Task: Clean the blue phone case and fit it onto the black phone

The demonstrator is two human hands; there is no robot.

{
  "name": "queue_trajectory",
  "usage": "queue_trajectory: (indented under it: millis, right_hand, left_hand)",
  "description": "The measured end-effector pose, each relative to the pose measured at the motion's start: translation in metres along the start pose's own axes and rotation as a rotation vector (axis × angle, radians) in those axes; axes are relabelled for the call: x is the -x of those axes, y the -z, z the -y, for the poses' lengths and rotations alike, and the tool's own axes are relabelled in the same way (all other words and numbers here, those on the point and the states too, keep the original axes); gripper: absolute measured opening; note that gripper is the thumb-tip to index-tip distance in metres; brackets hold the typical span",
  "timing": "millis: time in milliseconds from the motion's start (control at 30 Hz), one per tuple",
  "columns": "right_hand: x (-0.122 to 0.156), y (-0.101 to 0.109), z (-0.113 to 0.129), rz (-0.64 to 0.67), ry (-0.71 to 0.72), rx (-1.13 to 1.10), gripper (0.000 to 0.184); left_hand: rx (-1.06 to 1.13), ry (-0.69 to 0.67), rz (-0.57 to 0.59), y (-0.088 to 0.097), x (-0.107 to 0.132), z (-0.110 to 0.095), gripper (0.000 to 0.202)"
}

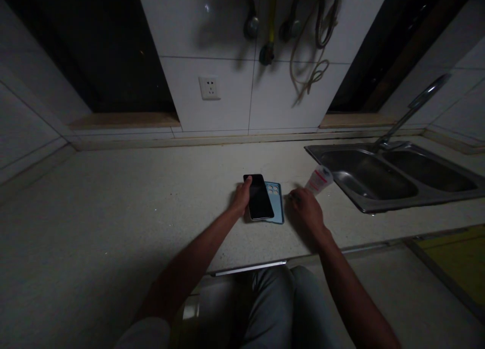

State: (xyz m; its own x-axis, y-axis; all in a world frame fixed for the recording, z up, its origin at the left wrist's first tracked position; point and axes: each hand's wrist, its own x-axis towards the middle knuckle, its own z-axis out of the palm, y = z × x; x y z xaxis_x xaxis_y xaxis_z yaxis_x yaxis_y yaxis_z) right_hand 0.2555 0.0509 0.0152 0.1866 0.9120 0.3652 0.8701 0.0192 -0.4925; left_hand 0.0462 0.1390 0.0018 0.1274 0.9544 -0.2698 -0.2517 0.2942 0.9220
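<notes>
A black smartphone (pixel 259 197) lies tilted across a light blue phone case (pixel 278 202), its screen up and dark. My left hand (pixel 240 197) grips the phone's left edge near the top corner. The case sits on the counter with its camera cut-out showing at the top, and the phone hides most of it. My right hand (pixel 305 210) rests on the counter just right of the case, holding nothing. Beyond its fingertips, a white tube with red print (pixel 319 180) lies on its side.
A pale speckled stone countertop (pixel 132 207) runs across the view. A double stainless steel sink (pixel 364 180) with a tall faucet (pixel 411 111) is set at the right. Above the back edge are a white wall socket (pixel 209 88) and hanging hoses (pixel 306 36). My grey-trousered legs (pixel 265 308) show below.
</notes>
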Motion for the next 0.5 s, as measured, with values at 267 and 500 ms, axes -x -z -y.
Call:
queue_trajectory:
  millis: [267, 500]
  right_hand:
    - [0.012, 0.007, -0.001, -0.172, 0.149, -0.001, 0.045]
    - [0.007, 0.013, 0.017, 0.107, 0.014, -0.126, 0.035]
  left_hand:
    - [-0.352, -0.108, 0.097, 0.007, -0.005, -0.001, 0.060]
    - [-0.491, -0.141, 0.130, 0.004, 0.001, -0.003, 0.058]
